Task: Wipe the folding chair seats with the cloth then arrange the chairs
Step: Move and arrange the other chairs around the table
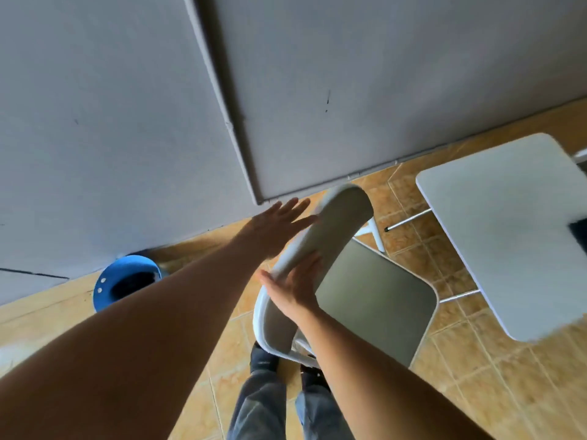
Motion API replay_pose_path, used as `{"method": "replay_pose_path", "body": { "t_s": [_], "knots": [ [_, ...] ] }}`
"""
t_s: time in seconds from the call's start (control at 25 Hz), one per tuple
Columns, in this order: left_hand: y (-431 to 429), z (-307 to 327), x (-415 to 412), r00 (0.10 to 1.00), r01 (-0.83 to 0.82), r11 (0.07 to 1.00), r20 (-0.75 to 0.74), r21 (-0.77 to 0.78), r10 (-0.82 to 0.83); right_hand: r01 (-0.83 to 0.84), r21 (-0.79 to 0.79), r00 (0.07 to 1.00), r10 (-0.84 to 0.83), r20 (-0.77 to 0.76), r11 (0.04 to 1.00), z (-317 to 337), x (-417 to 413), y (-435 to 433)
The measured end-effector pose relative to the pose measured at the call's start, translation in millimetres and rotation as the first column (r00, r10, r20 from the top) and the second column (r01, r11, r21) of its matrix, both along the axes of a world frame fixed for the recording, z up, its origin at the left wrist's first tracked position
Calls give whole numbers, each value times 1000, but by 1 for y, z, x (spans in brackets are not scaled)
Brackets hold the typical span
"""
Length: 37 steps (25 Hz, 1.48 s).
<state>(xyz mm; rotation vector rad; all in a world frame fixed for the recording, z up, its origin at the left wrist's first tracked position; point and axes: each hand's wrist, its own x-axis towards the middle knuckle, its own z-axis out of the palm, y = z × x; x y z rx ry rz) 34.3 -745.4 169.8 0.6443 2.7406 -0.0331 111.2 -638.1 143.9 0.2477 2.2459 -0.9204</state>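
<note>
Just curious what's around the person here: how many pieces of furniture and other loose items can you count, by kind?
Folding chair: 1
White table: 1
Blue bucket: 1
Total: 3
No cloth shows in this view.

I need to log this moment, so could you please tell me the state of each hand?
Left hand: open, fingers spread, holding nothing, by the chair backrest.
Right hand: gripping the backrest edge.

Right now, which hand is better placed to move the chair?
The right hand. It already rests on the backrest of the folding chair, fingers curled over its edge. The left hand is spread flat and open beside the backrest, gripping nothing.
</note>
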Motion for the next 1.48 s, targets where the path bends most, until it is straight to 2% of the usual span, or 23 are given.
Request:
{"method": "replay_pose_path", "body": {
  "t_s": [0.12, 0.2, 0.24, 0.32, 0.44, 0.56, 0.76, 0.92, 1.04, 1.16, 1.32, 1.4, 1.48],
  "knots": [
    [13, -21, -40, 939, 327, 944, -131, 44, -319, 53, 35, 994, -49, -101, 998, -19, 2, -14],
    [17, -31, -63, 804, 563, 817, -311, 126, -507, 86, 41, 990, -81, -113, 995, -24, 0, -16],
    [17, -36, -70, 733, 642, 755, -398, 137, -551, 90, 43, 991, -85, -107, 995, -22, -1, -15],
    [16, -45, -75, 658, 697, 709, -489, 109, -572, 76, 27, 992, -72, -106, 997, -17, -3, -12],
    [28, -49, -74, 634, 681, 731, -525, 32, -568, 21, 26, 995, -19, -96, 999, -12, -9, 2],
    [44, -42, -74, 640, 620, 782, -532, -71, -555, -8, 56, 992, 15, -123, 998, -4, -15, 25],
    [75, -41, -42, 735, 473, 876, -507, -94, -451, -105, 75, 985, 114, -127, 992, 3, 1, 82],
    [114, -44, -5, 802, 361, 928, -476, -92, -359, -84, 134, 979, 107, -173, 987, 8, 24, 136],
    [153, -37, 17, 824, 378, 925, -444, -33, -352, -38, 153, 980, 67, -188, 987, 10, 42, 177],
    [181, -31, 29, 848, 440, 890, -381, 119, -368, 22, 212, 978, 22, -207, 977, 8, 60, 210],
    [188, -36, 49, 902, 423, 868, -206, 259, -379, 58, 255, 985, -13, -172, 965, 1, 86, 231],
    [190, -35, 49, 912, 411, 873, -126, 261, -391, 79, 273, 978, -22, -206, 959, -4, 97, 235],
    [190, -33, 34, 893, 449, 876, -71, 176, -444, 62, 273, 971, 6, -241, 960, -12, 103, 237]
  ]
}}
